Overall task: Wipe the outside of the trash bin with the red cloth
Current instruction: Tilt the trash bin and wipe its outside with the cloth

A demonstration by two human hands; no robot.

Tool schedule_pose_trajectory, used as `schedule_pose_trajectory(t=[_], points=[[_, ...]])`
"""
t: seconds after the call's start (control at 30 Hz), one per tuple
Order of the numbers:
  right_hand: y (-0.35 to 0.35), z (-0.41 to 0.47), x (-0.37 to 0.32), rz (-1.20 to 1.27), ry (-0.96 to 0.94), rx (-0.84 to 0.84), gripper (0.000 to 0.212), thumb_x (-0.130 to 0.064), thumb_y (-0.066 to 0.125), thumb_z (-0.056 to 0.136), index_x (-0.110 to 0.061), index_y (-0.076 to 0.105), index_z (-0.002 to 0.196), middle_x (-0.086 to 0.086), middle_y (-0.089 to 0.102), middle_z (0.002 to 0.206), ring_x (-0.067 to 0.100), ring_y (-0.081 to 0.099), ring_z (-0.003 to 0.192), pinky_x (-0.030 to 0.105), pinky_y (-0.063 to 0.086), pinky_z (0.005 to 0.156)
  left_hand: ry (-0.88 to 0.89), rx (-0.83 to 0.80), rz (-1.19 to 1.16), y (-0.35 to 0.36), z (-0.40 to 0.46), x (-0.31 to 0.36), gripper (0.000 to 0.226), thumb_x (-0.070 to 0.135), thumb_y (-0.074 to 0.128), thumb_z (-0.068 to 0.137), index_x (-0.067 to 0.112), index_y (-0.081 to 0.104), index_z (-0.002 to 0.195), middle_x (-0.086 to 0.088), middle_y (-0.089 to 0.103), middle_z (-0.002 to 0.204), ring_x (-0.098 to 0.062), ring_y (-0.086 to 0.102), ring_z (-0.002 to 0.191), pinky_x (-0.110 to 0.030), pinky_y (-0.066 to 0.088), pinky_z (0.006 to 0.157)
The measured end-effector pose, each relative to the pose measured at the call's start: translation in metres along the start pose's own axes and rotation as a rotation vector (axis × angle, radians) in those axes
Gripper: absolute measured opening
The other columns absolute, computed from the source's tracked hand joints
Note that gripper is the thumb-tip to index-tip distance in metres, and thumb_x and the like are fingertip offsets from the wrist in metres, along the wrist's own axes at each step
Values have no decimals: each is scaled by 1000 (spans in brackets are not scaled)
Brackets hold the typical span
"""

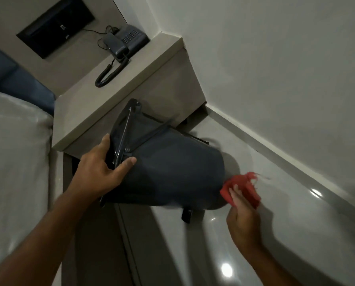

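A dark grey trash bin (172, 168) is tipped on its side above the floor, its lid end pointing up left and its base toward the right. My left hand (102, 170) grips the bin's rim at the lid end, thumb on the outside wall. The red cloth (244, 188) is bunched against the bin's base at the lower right. My right hand (242, 219) holds the cloth from below, fingers pressed into it. The cloth is motion-blurred.
A beige bedside shelf (131, 83) with a dark corded phone (125, 42) stands behind the bin. A bed with white bedding (13, 145) lies at the left. A white wall (275, 69) and skirting run along the right, above the glossy floor (265, 234).
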State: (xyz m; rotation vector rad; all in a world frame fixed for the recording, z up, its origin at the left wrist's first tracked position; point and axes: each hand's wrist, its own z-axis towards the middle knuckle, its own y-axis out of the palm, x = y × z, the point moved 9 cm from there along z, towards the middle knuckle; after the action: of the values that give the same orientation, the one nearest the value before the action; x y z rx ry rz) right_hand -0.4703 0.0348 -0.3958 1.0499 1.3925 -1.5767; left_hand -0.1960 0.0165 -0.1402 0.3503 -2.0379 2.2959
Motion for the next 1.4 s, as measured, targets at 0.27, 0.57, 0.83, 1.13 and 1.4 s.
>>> schedule_pose_trajectory(t=[0.27,0.57,0.83,1.13,1.4], points=[[-105,43,-9,420,456,600,33,4,46,89,-10,74,100,-7,72,84,5,65,78,14,44,76,427,-238,180,14,-14,57,110,69,57,75,11,11,156,-12,24,160,-19,26,143,-32,27,114],[-146,70,-5,904,455,750,35,4,48,87,-18,73,74,-12,68,64,9,64,61,26,55,59,595,-324,381,58,-24,56,116,29,92,55,4,27,148,-13,18,160,-24,5,151,-43,15,118],[-94,76,16,1269,767,356,18,-5,59,79,-16,72,84,0,73,84,21,70,72,26,53,60,352,-101,248,57,-11,96,111,84,51,72,12,23,153,-9,18,163,-23,6,152,-45,19,114],[-61,67,9,1434,837,86,25,-7,67,83,-16,70,105,5,79,95,20,74,85,39,60,69,130,-33,292,52,12,98,103,62,53,70,3,27,150,-24,41,150,-41,40,137,-55,37,108],[-31,53,-58,619,271,33,45,1,60,86,-35,58,112,5,64,102,9,64,80,37,59,71,39,166,39,-3,-1,25,82,52,61,77,15,38,146,8,53,103,-5,57,81,-25,51,67]])
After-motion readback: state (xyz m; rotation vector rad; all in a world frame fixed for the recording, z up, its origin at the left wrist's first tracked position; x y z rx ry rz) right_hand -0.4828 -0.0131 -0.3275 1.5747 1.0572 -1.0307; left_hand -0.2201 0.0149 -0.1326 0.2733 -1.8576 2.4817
